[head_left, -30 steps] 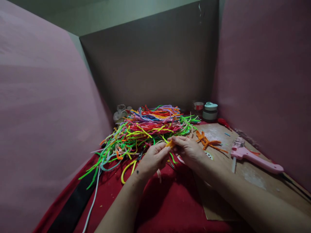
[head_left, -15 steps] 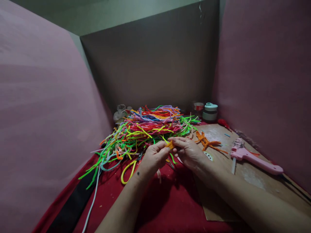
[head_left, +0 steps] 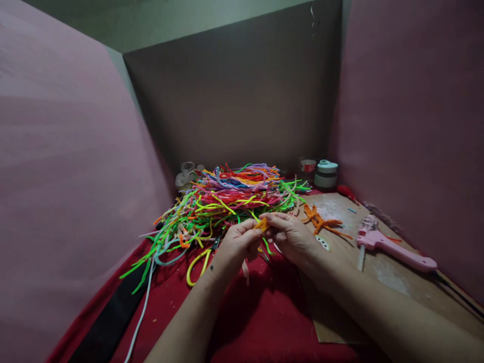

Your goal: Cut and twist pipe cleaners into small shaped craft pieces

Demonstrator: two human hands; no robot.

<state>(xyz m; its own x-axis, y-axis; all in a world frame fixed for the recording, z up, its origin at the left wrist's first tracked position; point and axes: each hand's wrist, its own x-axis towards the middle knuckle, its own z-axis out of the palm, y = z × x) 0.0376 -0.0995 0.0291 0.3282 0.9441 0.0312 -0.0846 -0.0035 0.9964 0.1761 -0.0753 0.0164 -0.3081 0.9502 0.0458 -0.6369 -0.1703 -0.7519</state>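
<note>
Between my two hands is a small piece of orange pipe cleaner (head_left: 261,225), pinched from both sides. My left hand (head_left: 242,241) has its thumb and fingers closed on the left end. My right hand (head_left: 289,236) grips the other end between thumb and fingertips. Much of the piece is hidden by the fingers. Just behind the hands lies a large heap of colourful pipe cleaners (head_left: 234,194). Scissors with yellow handles (head_left: 198,267) lie left of my left hand. Right of my right hand, a bent orange pipe cleaner shape (head_left: 323,220) rests on a brown board.
A pink glue gun (head_left: 393,247) lies on the brown board (head_left: 393,282), its cord running off right. A lidded jar (head_left: 325,175) stands at the back right. A white cord (head_left: 141,317) crosses the red cloth (head_left: 260,322) at left. Pink panels (head_left: 68,191) rise on both sides.
The view has shifted very slightly. Both hands stay closed on the orange piece, which appears tilted a little differently between the fingers.
</note>
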